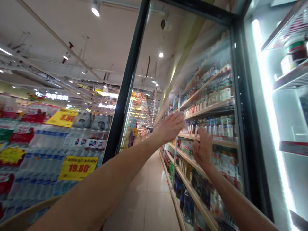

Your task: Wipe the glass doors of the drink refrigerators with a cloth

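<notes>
Head view: both bare arms reach forward, the left hand (pixel 169 126) higher, the right hand (pixel 203 147) lower and just to its right.
Left fingers: straight and nearly together, slanting up and right, back of the hand showing, tips blurred.
Right fingers: raised upright and slightly bent, thumb set apart on the left; also blurred.
Glass door (pixel 173 83): standing open, directly before both hands' fingers; whether they touch the pane, I cannot tell.
Dark frame (pixel 131 67): edges the pane, with one upright left of the left fingers, another right of the right fingers.
Shelves (pixel 211 108): seen in the pane, above, around and below the right fingers; jars and bottles (pixel 216 126) line them, labels too blurred to read.
Upper yellow sign (pixel 63 118): far left of the left fingers, near their height, reading "8.90" in red.
Lower yellow sign (pixel 78 168): left of and below the left fingers, reading "19.80" in red; smaller print over the price is illegible.
Yellow starburst (pixel 12 155): farther left than both signs, its red writing blurred.
Bottle packs (pixel 38 160): stacked behind the signs, left of all fingers, blue marks unreadable.
Lit sign (pixel 51 96): far left, above finger height, white characters smeared.
Jar (pixel 298 55): above and right of the right fingers, green-banded top, label unreadable.
Light strip (pixel 269 106): between right fingers and jar.
</notes>
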The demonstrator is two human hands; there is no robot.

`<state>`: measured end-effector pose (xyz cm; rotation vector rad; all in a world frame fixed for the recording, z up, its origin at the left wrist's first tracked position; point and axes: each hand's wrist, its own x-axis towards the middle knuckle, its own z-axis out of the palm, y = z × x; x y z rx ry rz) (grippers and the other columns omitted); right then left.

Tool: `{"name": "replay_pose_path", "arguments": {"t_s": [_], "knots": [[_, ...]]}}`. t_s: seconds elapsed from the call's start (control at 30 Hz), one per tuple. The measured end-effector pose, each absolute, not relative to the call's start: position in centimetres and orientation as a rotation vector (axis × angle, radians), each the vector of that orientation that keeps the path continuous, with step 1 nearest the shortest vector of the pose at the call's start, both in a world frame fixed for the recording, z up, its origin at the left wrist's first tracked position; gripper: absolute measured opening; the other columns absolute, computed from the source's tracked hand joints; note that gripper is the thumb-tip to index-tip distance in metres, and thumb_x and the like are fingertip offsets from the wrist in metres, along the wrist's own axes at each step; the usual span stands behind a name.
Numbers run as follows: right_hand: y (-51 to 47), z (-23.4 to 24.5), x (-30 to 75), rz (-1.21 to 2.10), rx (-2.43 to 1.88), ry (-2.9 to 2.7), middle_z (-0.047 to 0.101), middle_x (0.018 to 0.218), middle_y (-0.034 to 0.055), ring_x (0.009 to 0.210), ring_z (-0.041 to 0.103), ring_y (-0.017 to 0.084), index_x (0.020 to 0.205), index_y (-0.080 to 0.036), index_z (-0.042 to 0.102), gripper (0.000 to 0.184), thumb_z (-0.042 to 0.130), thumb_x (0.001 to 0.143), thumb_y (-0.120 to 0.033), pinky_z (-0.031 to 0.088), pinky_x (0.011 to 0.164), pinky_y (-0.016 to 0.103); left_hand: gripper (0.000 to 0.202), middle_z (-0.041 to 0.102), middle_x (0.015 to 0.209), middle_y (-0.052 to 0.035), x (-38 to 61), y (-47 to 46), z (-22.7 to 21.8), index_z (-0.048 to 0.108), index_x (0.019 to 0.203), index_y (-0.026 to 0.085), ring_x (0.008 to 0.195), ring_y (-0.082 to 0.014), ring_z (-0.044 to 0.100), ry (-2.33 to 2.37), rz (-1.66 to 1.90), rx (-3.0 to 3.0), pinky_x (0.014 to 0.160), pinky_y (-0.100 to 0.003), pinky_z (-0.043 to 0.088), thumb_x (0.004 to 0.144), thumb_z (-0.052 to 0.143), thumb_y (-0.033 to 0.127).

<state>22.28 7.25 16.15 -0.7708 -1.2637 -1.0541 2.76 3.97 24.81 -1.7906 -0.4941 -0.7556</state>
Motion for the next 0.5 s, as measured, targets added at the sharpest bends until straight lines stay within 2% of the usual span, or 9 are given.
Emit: {"name": "replay_pose_path", "arguments": {"t_s": [0.07,0.13,0.23,0.3,0.4,0.5], "knots": [[7.2,16.2,22.3,-1.047,-0.77,-1.26,0.045,0.138,0.0133,0.133,0.036,0.025,0.14,-0.021,0.03,0.051,0.033,0.089,-0.026,0.026,0.107,0.053,0.032,0.044,0.141,0.0,2.2,3.8,24.3,0.055,0.12,0.026,0.135,-0.0165,0.031,-0.307,-0.495,-1.884,0.112,-0.036,0.023,0.093,0.037,0.024],[7.2,16.2,22.3,-1.047,-0.772,-1.258,0.046,0.137,0.013,0.132,0.037,0.024,0.139,-0.021,0.031,0.051,0.032,0.089,-0.026,0.027,0.107,0.052,0.034,0.044,0.141,0.0028,0.5,3.4,25.1,0.052,0.122,0.029,0.135,-0.0146,0.031,-0.309,-0.424,-1.891,0.113,-0.037,0.02,0.093,0.036,0.022],[7.1,16.2,22.3,-1.053,-0.781,-1.256,0.047,0.137,0.013,0.132,0.037,0.024,0.138,-0.021,0.033,0.05,0.033,0.089,-0.026,0.028,0.107,0.051,0.041,0.04,0.143,-0.0028,-3.8,2.9,28.0,0.048,0.127,0.023,0.137,-0.0195,0.026,-0.661,-0.819,-1.708,0.112,-0.047,0.02,0.09,0.034,0.014],[7.0,16.2,22.1,-1.048,-0.8,-1.259,0.046,0.138,0.0126,0.133,0.036,0.024,0.138,-0.02,0.034,0.05,0.034,0.088,-0.025,0.027,0.107,0.05,0.04,0.037,0.145,-0.007,-6.4,2.8,28.5,0.047,0.128,0.02,0.138,-0.023,0.023,-0.819,-1.124,-1.537,0.111,-0.049,0.021,0.09,0.035,0.017],[6.9,16.2,21.9,-1.04,-0.816,-1.257,0.045,0.139,0.0111,0.134,0.034,0.024,0.137,-0.021,0.035,0.05,0.034,0.088,-0.025,0.026,0.108,0.05,0.039,0.034,0.146,-0.0082,-7.9,2.7,24.6,0.048,0.127,0.019,0.139,-0.0219,0.019,-0.761,-1.147,-1.569,0.112,-0.045,0.024,0.09,0.036,0.017],[7.0,16.2,22.0,-1.044,-0.805,-1.256,0.046,0.138,0.0109,0.134,0.034,0.024,0.137,-0.021,0.036,0.049,0.035,0.087,-0.025,0.025,0.108,0.048,0.04,0.038,0.144,0.0007,-7.2,2.5,18.9,0.049,0.124,0.029,0.139,-0.0128,0.018,-0.389,-0.707,-1.836,0.113,-0.036,0.022,0.089,0.038,0.015]]}}
